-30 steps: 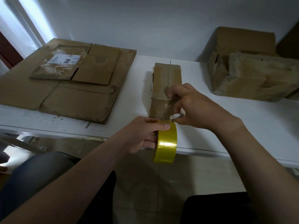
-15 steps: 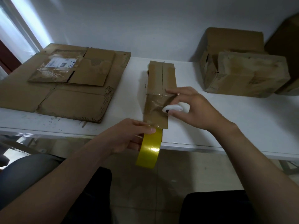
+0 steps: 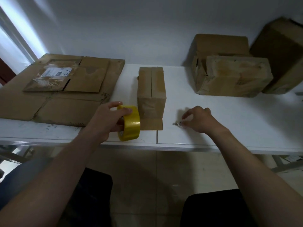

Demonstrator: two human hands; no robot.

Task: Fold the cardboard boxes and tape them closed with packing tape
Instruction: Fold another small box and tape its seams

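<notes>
A narrow cardboard box point(image 3: 151, 89) lies lengthwise in the middle of the white table point(image 3: 221, 112), its top seam partly taped, with a flap lying flat on the table at its near end. My left hand point(image 3: 108, 118) grips a yellow roll of packing tape point(image 3: 131, 122) that stands on edge on the table just left of the box's near end. My right hand point(image 3: 198, 119) is down on the table to the right of the box, its fingertips pinching a small white cutter point(image 3: 177, 124).
Flattened cardboard sheets point(image 3: 54, 90), one with a shipping label, cover the table's left part. Folded boxes point(image 3: 232, 74) stand at the back right against the wall, a larger one point(image 3: 283, 53) beyond them. The table's front edge is close to my forearms.
My left hand brought the tape roll up from below the table edge and set it beside the box. My right hand left the box top and moved right with the cutter, down to the table.
</notes>
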